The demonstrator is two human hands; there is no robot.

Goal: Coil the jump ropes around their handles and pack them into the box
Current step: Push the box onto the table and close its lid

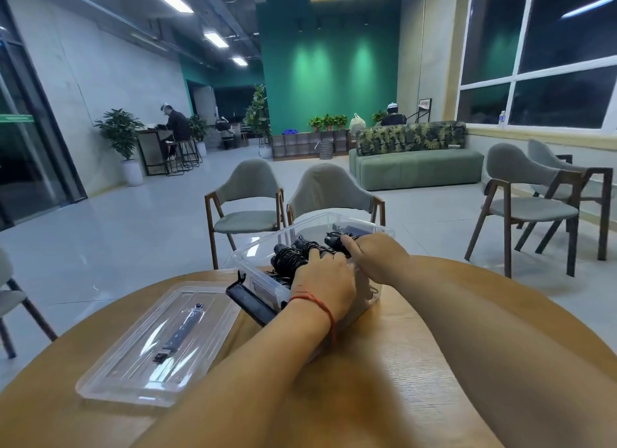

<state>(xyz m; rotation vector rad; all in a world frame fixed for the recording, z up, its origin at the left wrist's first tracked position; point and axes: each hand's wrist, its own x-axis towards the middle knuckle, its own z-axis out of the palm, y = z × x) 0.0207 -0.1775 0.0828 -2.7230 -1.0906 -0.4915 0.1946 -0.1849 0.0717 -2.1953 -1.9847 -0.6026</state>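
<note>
A clear plastic box [359,225] stands on the round wooden table, with several black jump ropes coiled around their handles lying inside. My left hand [325,279], a red string at its wrist, reaches into the box from the near side. Its fingers curl over a coiled jump rope [287,259]. To the right of it, my right hand [372,257] grips another coiled bundle [335,239] with thumb and fingers at the box's right end. Both hands hide the near part of the ropes.
The box's clear lid [157,340] lies on the table [384,381] to the left, a black latch piece on it. A black clip [253,300] hangs open on the box's near left end. Grey chairs [247,197] stand beyond the table.
</note>
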